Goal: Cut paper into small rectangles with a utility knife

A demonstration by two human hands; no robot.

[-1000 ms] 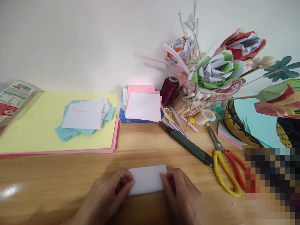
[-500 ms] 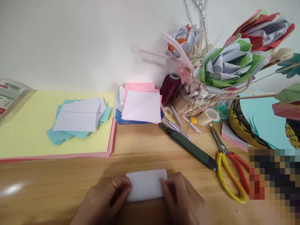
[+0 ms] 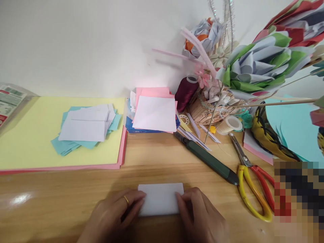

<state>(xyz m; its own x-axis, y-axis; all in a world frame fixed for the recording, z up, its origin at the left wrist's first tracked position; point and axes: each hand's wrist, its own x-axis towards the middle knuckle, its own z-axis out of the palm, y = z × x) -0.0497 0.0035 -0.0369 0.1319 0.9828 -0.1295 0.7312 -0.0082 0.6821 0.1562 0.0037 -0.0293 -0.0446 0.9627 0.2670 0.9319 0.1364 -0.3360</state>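
A small white folded paper (image 3: 161, 199) lies at the front middle of the wooden table, its long edges running left to right. My left hand (image 3: 118, 211), with a ring on one finger, pinches the paper's left end between thumb and fingers. The right end is pinched by my right hand (image 3: 201, 212) in the same way. Both palms are turned mostly out of sight, and the paper's lower edge is in shadow.
Yellow sheets (image 3: 30, 135) bear white and teal papers (image 3: 83, 130) at left. Behind are pink and white squares (image 3: 155, 113). At right lie a green cutter (image 3: 210, 160), scissors (image 3: 244, 162), a thread spool (image 3: 230, 125) and a basket of paper flowers (image 3: 210, 108).
The view has shifted slightly, so the flowers and tools appear farther right. The paper's top edge looks more level now. Both hands keep their hold on its ends.
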